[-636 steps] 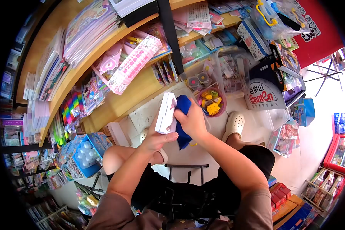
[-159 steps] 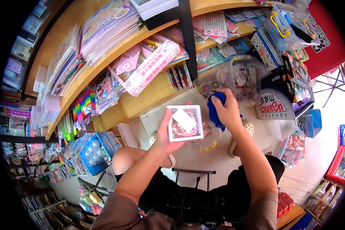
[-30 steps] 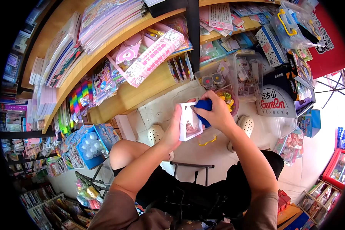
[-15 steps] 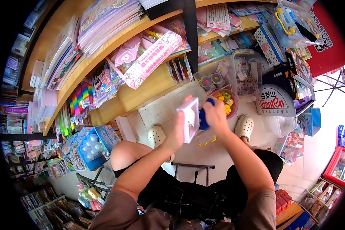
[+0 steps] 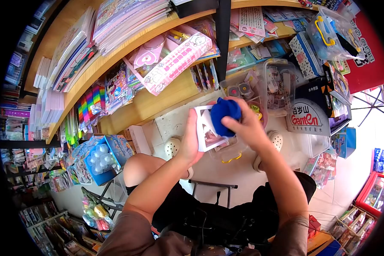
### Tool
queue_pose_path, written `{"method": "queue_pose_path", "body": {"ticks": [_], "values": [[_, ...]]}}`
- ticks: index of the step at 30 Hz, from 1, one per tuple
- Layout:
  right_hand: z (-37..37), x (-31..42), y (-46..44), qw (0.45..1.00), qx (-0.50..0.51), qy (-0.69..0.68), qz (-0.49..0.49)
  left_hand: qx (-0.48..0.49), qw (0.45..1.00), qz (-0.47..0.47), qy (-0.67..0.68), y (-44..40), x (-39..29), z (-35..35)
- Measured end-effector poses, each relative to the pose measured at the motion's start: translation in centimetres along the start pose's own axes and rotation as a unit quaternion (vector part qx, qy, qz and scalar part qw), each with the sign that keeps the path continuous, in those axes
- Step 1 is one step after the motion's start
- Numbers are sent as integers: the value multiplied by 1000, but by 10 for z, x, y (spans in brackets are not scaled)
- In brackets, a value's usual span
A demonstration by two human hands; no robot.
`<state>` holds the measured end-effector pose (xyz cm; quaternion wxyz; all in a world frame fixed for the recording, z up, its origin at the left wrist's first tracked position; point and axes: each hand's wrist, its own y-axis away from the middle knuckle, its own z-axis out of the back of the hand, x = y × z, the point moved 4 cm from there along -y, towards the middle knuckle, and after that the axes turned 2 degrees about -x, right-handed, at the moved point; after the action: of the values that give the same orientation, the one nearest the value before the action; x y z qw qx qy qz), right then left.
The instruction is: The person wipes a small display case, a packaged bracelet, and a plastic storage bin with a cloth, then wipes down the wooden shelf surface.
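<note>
My left hand (image 5: pixel 190 143) grips a white open-fronted box (image 5: pixel 202 128) by its left side, holding it tilted above the floor between my knees. Pinkish contents (image 5: pixel 210 137) show inside it, too unclear to name. In my right hand (image 5: pixel 246 124) is a dark blue rounded object (image 5: pixel 223 114), soft-looking, its exact kind not clear. My thumb lies on the front of it, while the other fingers are behind it. The blue object overlaps the box's right part; whether they touch cannot be told.
Beyond my hands stand clear plastic bins (image 5: pixel 278 85) of small goods and a pink bowl (image 5: pixel 263 112). A pink printed box (image 5: pixel 175 64) rests on the wooden shelf. A Ganten carton (image 5: pixel 308 117) stands right; a blue box (image 5: pixel 102 160) is at left.
My right hand has raised the blue object and brought it over the box. The box has turned so its open front faces me more. The view has shifted slightly.
</note>
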<state>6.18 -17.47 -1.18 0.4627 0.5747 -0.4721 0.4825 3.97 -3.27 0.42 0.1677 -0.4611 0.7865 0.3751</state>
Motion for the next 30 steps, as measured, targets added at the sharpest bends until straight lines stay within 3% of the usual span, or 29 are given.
{"method": "queue_pose_path", "body": {"ticks": [1,4,8,12,15,16,19,21,23,26,30], "values": [[-11,-4,-2,988,5,117,99,6,1000,16,0,2,3,1],[-17,-1,5,975,-77,204,52,29,998,49,-13,4,12,9],[-18,-15,11,905,-118,368,176,9,998,11,-60,3,18,11],[-16,16,11,883,-36,456,101,8,990,-65,-129,1,17,14],[19,-13,11,791,18,610,-50,94,986,-108,-83,1,4,14],[27,-14,16,802,-8,592,-79,94,988,-85,-86,1,-5,14],[36,2,13,864,-132,486,6,72,994,-55,-66,3,-3,9],[45,9,7,909,-166,383,-12,75,994,-48,-56,3,-1,5],[49,7,0,962,-162,219,-10,83,993,-46,-65,3,-1,-1],[29,11,-4,988,-136,53,39,105,993,-24,-48,0,7,2],[-5,0,12,962,-124,242,29,80,992,-22,-92,-2,14,6]]}}
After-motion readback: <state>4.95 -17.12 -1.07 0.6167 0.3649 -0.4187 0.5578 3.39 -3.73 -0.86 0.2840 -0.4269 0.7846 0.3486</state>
